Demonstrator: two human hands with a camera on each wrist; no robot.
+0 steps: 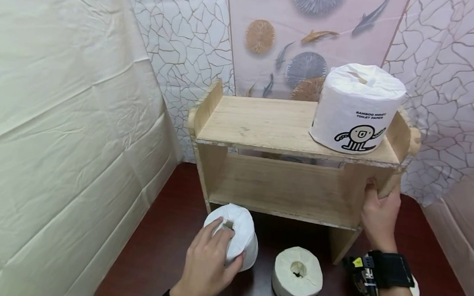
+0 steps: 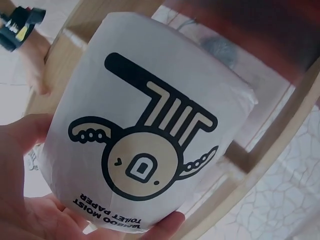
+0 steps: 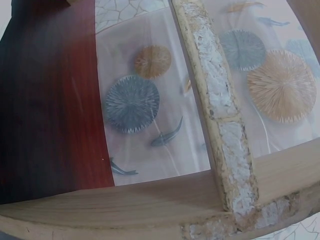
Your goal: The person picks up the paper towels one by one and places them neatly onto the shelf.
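Note:
My left hand (image 1: 206,268) grips a wrapped toilet paper roll (image 1: 244,230) by its top, with fingertips at the centre hole. In the left wrist view the roll (image 2: 150,100) shows a black-and-beige cartoon figure, upside down. The roll is in front of the lower left of a small two-tier wooden shelf (image 1: 264,117). My right hand (image 1: 382,215) holds the shelf's right side panel (image 1: 389,183) below the upper board. In the right wrist view the worn wooden edges (image 3: 230,150) fill the front, and that hand is out of sight.
Another wrapped roll (image 1: 358,111) stands upright on the upper board's right end. A smaller roll (image 1: 296,287) sits on the dark red table (image 1: 145,257) before the shelf. Patterned wall covering (image 1: 179,36) hangs behind; quilted cream padding (image 1: 73,153) lines the left side.

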